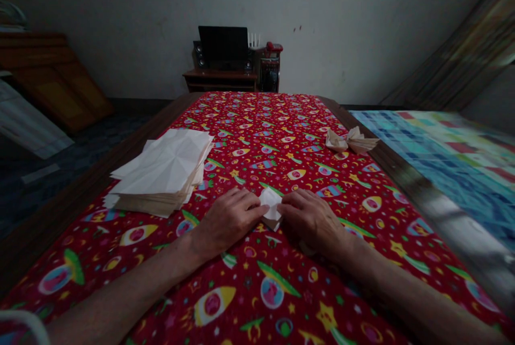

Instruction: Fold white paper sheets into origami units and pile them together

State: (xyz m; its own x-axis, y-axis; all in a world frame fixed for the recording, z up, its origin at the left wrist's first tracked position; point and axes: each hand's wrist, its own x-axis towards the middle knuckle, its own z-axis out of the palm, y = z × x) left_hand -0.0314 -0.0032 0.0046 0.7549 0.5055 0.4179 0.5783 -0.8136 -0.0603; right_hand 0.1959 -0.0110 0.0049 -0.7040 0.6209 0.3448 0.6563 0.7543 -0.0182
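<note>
A small folded white paper [272, 204] lies on the red patterned cloth [257, 270], between my two hands. My left hand [229, 215] grips its left edge, thumb on top and fingers curled. On the opposite edge, my right hand [311, 217] pinches the paper in the same way. A thick stack of creased white paper sheets [163, 165] sits to the left, beyond my left hand. Off to the right, near the table edge, stand folded paper pieces [350, 141] with fanned, pointed shapes.
At the far end, a black monitor [223, 43] with speakers stands on a small desk [219, 79], beside a red telephone [274, 47]. A bed with a checkered cover [426, 146] is along the right. A wooden cabinet [50, 79] stands at the left wall.
</note>
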